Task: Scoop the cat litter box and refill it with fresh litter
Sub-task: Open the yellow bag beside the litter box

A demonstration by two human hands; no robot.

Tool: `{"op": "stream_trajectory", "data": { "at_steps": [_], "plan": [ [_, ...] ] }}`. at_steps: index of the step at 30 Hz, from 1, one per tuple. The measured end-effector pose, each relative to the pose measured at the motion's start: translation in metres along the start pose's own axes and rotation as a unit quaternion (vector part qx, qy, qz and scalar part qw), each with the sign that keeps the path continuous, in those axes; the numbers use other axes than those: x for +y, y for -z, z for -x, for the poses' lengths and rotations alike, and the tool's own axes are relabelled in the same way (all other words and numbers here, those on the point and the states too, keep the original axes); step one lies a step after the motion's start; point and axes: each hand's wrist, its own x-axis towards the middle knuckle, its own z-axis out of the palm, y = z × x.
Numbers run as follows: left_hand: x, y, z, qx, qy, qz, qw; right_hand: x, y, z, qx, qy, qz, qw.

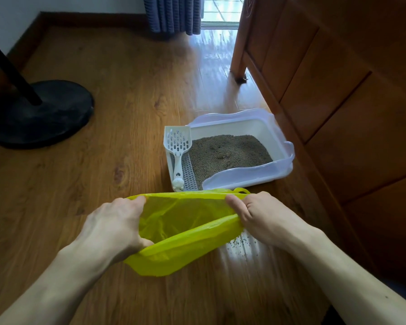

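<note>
- My left hand (114,225) gripped the left edge of the yellow plastic bag (185,231), fingers curled over its rim.
- My right hand (253,218) pinched the right edge, and between them the bag's mouth was stretched wide open just above the floor (80,172).
- The litter box (263,132) sat just beyond the bag, grey litter (230,152) inside, well clear of my fingers.
- The white scoop (178,148) rested in the box's left end, untouched.
- Spilled granules (243,242) lay under my right wrist.
</note>
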Motion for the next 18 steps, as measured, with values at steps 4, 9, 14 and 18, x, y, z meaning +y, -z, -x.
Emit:
{"op": "stream_trajectory", "data": {
  "at_steps": [4, 9, 14, 18],
  "plan": [
    [0.003, 0.002, 0.003, 0.048, -0.036, -0.023, 0.998, 0.005, -0.004, -0.006, 0.032, -0.051, 0.034, 0.998],
    [0.0, 0.003, 0.002, 0.062, -0.084, -0.038, 0.994, 0.004, -0.003, -0.005, -0.019, -0.05, 0.062, 0.997],
    [-0.014, -0.001, -0.003, 0.017, -0.123, 0.037, 0.992, 0.011, -0.017, -0.009, -0.039, 0.043, 0.068, 0.996],
    [-0.012, -0.005, 0.0, -0.022, -0.121, 0.026, 0.992, 0.006, -0.018, -0.005, -0.039, 0.075, 0.113, 0.99]
  ]
}}
